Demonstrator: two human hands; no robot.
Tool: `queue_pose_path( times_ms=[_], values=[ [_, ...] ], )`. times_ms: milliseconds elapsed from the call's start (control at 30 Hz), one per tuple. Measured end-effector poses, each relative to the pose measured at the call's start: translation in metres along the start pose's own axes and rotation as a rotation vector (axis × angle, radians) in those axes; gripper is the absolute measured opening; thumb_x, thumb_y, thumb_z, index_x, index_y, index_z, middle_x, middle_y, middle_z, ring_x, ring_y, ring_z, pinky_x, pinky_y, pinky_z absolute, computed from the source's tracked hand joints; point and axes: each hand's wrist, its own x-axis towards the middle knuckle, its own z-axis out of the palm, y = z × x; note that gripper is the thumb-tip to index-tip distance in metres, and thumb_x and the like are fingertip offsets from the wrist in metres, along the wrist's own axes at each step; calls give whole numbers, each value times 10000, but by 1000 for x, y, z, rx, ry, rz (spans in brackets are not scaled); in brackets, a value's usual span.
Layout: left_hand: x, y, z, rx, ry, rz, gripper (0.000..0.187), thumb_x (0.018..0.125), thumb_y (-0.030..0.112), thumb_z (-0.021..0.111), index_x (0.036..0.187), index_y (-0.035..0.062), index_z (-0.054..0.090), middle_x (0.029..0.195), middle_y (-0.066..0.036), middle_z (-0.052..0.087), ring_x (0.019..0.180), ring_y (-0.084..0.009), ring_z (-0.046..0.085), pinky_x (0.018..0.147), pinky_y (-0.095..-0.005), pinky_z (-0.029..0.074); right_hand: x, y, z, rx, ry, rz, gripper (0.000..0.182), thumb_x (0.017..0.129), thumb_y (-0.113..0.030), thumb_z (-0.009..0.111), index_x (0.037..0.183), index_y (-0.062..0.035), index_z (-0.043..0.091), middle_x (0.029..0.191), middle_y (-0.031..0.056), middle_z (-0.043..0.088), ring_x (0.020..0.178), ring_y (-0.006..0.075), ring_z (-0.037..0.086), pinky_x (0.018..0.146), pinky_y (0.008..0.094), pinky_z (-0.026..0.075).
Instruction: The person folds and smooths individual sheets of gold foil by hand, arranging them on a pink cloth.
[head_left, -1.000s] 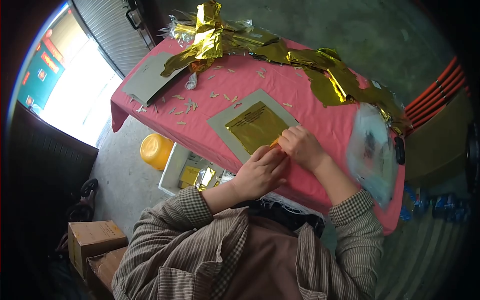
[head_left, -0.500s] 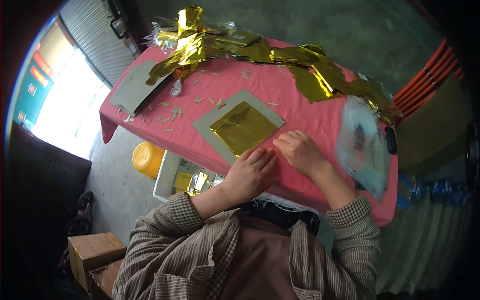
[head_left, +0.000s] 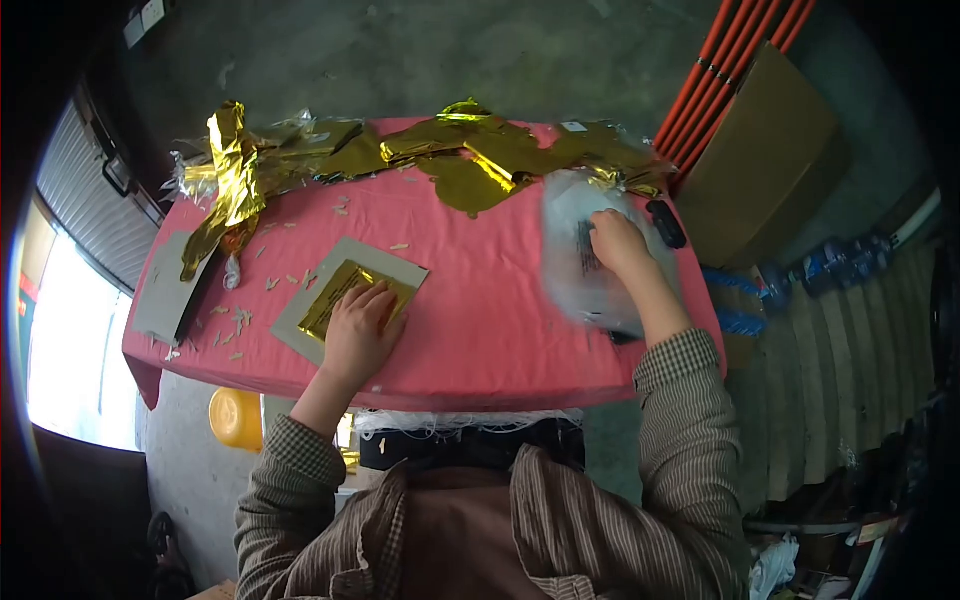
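My left hand (head_left: 360,328) rests with its fingers laid over a gold foil sheet (head_left: 325,306), which lies on a grey square board (head_left: 342,256) at the left of the table. Over on the right, my right hand (head_left: 620,243) has its fingers curled at the upper part of a clear plastic bag (head_left: 572,285). The bag looks smeared by motion, and dark marks show on or through it. Part of the foil is hidden under my left hand.
Crumpled gold foil (head_left: 475,160) runs along the far edge of the pink-covered table (head_left: 480,310). Small scraps (head_left: 240,318) lie around a grey board stack (head_left: 170,290) at left. A black object (head_left: 667,225) sits at the right edge. A yellow tub (head_left: 236,418) stands below.
My right hand has moved from beside the grey board to the plastic bag. My left hand has moved onto the gold foil sheet. The view has turned rightward.
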Motion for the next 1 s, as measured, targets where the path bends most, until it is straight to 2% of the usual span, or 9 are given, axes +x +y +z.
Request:
queue_pose_path(
  times_ms=[267,333,400,500,600,700,833,900,1000],
  values=[
    [-2,-1,-2,-71,29,-4,284,796,196,595,998,-4,605,1096,-151,605,1048,-306,535,915,-391,413,31,-11,31,66,-140,128,285,777,-255,584,890,5,613,906,210,631,862,358,616,758,432,499],
    [-2,0,-3,-59,32,10,261,813,171,565,1004,-6,584,1048,-152,616,1015,-306,549,896,-384,423,37,-5,38,29,-93,207,197,747,-174,593,784,17,622,862,220,632,831,341,620,705,438,493],
    [-1,1,-6,-98,-19,-26,279,824,165,546,1039,-13,554,987,-141,624,990,-303,555,872,-383,429,44,3,28,117,-297,295,239,748,-182,595,903,-1,621,940,222,630,911,353,613,782,433,492],
    [-2,-2,-2,-102,-14,-44,279,836,165,528,1044,-19,537,941,-140,622,968,-305,557,851,-379,434,27,-9,-6,43,-305,293,202,742,-118,581,895,6,623,942,224,629,911,355,613,791,424,490],
    [-2,-2,-1,-116,-4,-59,263,843,168,518,1026,-20,539,946,-156,611,951,-312,557,836,-380,440,3,-17,-30,-241,-203,150,170,753,-100,566,870,6,629,930,202,638,896,353,616,780,421,493],
    [-3,-4,3,-86,63,-5,247,850,168,507,1012,-16,537,940,-172,600,931,-319,557,822,-389,443,-25,-37,-63,-352,-70,-8,140,750,-108,573,787,19,621,726,194,632,733,334,633,646,404,498],
    [-2,0,-3,-110,-10,-55,221,862,168,490,988,-8,531,923,-173,592,928,-329,549,820,-393,440,-54,-109,-64,310,-218,-339,121,763,-182,601,807,-72,621,728,173,603,693,333,609,613,429,466],
    [-2,0,-3,-113,2,-61,214,865,167,485,983,-6,529,920,-171,590,931,-331,545,821,-394,439,-53,-124,-22,304,-148,-517,135,772,-177,600,774,-43,589,690,169,598,688,331,610,611,437,473],
    [-4,-4,2,-115,26,-46,213,866,161,482,991,-5,529,929,-167,593,946,-329,540,831,-389,436,-47,-151,2,266,-123,-511,129,778,-168,593,770,-40,582,674,171,602,674,337,614,603,446,485]
  ],
)
